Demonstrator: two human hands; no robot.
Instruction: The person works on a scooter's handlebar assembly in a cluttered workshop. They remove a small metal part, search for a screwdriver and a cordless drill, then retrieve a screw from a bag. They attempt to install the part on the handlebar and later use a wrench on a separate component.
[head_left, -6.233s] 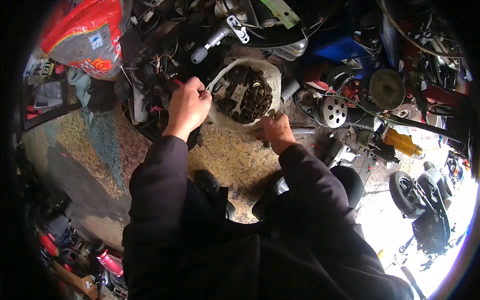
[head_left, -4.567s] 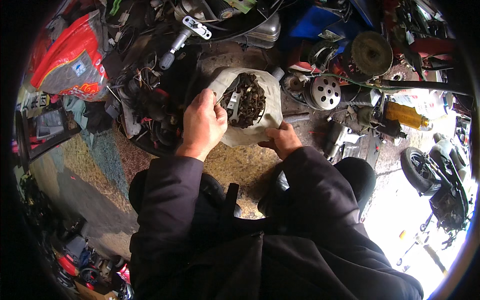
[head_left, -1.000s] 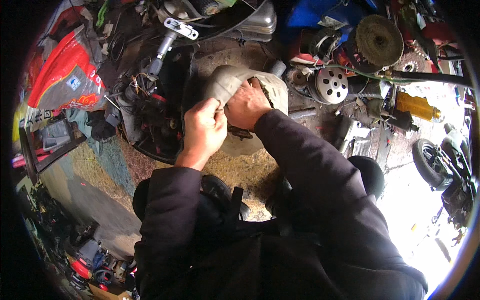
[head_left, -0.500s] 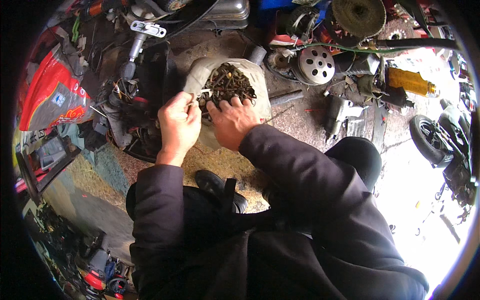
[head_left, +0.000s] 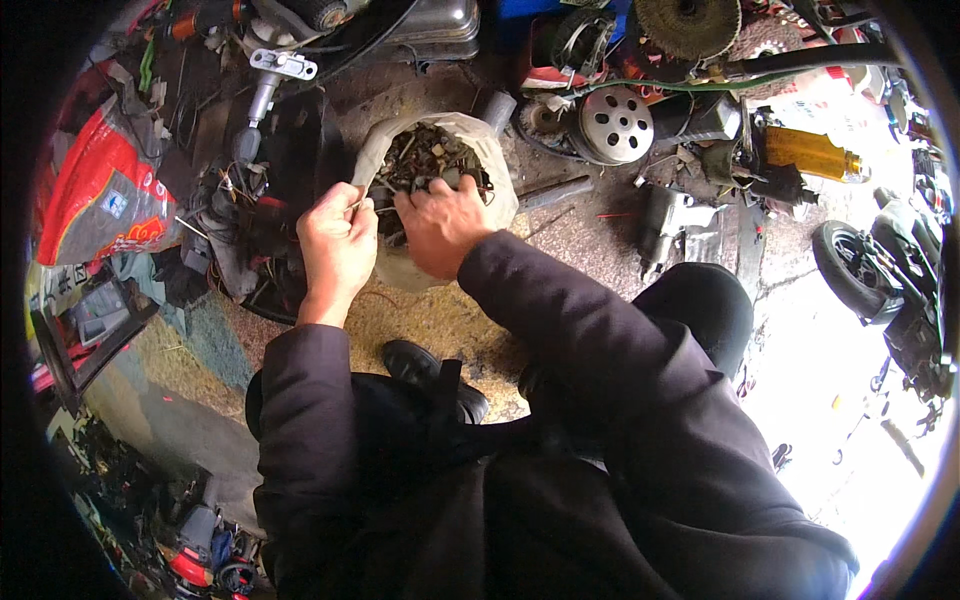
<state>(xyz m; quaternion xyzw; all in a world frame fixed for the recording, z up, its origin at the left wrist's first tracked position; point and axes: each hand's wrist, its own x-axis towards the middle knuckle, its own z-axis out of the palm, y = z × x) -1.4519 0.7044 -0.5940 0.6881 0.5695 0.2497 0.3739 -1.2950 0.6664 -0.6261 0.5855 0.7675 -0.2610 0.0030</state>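
A pale, worn bag [head_left: 482, 140] full of small dark metal bits [head_left: 430, 150] sits in front of me, its mouth spread wide. My left hand [head_left: 337, 245] is closed in a pinch on its left rim. My right hand [head_left: 445, 225] reaches into the mouth, fingers bent and apart among the bits, their tips partly hidden. Left of the bag lie dark parts and wires [head_left: 222, 210]; a silver drive unit with a mounting plate [head_left: 283, 64] lies above them.
Scattered parts surround me: a perforated silver drum [head_left: 617, 124], a gear wheel [head_left: 690, 30], a silver pneumatic tool [head_left: 662, 220] and a yellow bottle [head_left: 808, 152]. A red sack [head_left: 85, 195] is at left. A scooter wheel [head_left: 850, 265] stands at right, in bright light.
A second ago the bag's top was folded over my right hand; it has since spread back, baring the contents. My right hand has shifted down and left, with its fingers among the bits.
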